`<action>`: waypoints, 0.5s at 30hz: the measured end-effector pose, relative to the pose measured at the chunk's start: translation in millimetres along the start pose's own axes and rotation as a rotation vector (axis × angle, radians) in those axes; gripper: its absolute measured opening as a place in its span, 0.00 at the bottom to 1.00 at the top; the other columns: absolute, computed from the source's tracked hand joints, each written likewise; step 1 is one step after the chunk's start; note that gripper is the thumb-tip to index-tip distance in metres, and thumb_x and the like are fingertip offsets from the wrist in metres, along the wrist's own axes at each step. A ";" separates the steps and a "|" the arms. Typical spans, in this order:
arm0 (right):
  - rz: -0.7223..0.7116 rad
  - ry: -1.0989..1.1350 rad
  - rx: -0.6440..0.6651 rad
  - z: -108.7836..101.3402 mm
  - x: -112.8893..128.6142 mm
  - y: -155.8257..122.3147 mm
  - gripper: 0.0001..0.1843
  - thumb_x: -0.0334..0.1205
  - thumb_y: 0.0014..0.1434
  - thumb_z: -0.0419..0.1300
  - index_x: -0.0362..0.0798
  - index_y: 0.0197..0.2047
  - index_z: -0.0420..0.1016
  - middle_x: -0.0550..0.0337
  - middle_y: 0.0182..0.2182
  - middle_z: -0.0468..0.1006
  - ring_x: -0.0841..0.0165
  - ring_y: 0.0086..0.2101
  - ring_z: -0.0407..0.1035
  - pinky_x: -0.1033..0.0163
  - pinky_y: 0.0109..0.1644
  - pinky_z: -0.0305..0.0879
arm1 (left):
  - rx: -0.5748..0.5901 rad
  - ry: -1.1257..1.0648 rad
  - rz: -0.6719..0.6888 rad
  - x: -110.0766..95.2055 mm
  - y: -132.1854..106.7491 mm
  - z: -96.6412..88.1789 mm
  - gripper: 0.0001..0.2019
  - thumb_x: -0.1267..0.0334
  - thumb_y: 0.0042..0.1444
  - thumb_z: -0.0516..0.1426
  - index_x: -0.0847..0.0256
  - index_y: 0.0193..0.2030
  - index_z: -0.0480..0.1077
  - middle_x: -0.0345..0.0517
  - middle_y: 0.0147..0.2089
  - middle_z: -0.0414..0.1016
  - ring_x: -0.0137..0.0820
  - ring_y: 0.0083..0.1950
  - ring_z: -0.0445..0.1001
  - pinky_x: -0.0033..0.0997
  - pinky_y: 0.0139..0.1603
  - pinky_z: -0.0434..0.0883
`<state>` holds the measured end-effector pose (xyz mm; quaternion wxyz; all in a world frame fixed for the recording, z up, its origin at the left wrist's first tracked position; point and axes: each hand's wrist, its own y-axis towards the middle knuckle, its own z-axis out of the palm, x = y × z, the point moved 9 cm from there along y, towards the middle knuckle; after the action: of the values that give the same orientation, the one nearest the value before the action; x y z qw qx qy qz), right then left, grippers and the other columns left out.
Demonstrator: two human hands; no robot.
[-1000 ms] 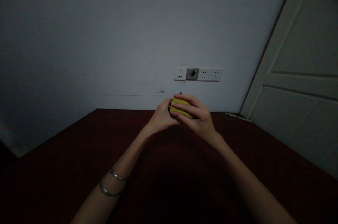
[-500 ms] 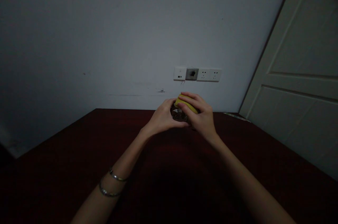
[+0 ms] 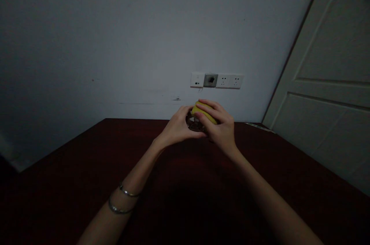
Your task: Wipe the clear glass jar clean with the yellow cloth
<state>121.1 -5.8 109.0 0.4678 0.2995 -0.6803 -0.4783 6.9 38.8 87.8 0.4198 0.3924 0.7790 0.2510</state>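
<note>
Both hands meet above the far part of a dark red bench, near its back edge. The left hand (image 3: 177, 125) is curved into a wide C, its thumb extended along the near side, and it has hold of a dark, shiny object (image 3: 195, 125) with pale glints; the hands hide too much of that object to tell what it is. The right hand (image 3: 222, 126) is bent over a yellow sponge (image 3: 204, 111), gripping it between thumb and fingers, tilted, against the upper right part of the dark object. Two silvery bangles (image 3: 120, 211) circle the left forearm. Behind the bench (image 3: 130, 160) rises a pale wall (image 3: 144, 37) with smudges low down, and above the hands a row of outlet plates (image 3: 229, 81) is set into it, one of them grey. A panelled door (image 3: 326, 64) stands at the right.
</note>
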 end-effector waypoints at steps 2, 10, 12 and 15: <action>0.092 0.061 -0.030 -2.3 -10.4 1.2 0.09 0.38 0.56 0.61 0.54 0.41 0.79 0.56 0.44 0.78 0.64 0.45 0.72 0.52 0.53 0.68 | 0.006 -0.013 0.005 -1.4 -0.1 -0.2 0.37 0.55 0.34 0.69 0.63 0.52 0.64 0.54 0.52 0.69 0.42 0.53 0.68 0.44 0.54 0.66; -0.137 -0.015 0.027 -1.7 16.1 -1.5 0.13 0.36 0.57 0.60 0.55 0.46 0.77 0.55 0.50 0.75 0.63 0.49 0.70 0.50 0.55 0.67 | 0.019 -0.304 -0.142 10.3 -1.1 6.2 0.34 0.62 0.37 0.68 0.64 0.53 0.62 0.52 0.50 0.71 0.38 0.47 0.72 0.39 0.48 0.69; -0.241 -0.025 0.114 2.6 26.9 -3.2 0.15 0.35 0.56 0.61 0.54 0.48 0.76 0.54 0.51 0.74 0.62 0.50 0.69 0.50 0.54 0.67 | 0.010 -0.347 -0.160 10.0 -1.4 6.3 0.34 0.65 0.37 0.67 0.64 0.53 0.61 0.51 0.48 0.71 0.36 0.44 0.72 0.37 0.44 0.70; -0.264 0.003 0.154 1.5 30.9 -0.8 0.15 0.34 0.56 0.61 0.54 0.47 0.77 0.54 0.51 0.74 0.63 0.50 0.69 0.52 0.54 0.67 | -0.011 -0.348 -0.142 4.8 -1.9 3.7 0.35 0.65 0.36 0.68 0.64 0.53 0.61 0.51 0.48 0.71 0.36 0.45 0.72 0.37 0.45 0.70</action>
<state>107.9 -32.0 119.0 0.3776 0.4221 -0.6688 -0.4816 7.7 41.9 82.3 0.5671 0.3715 0.7189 0.1533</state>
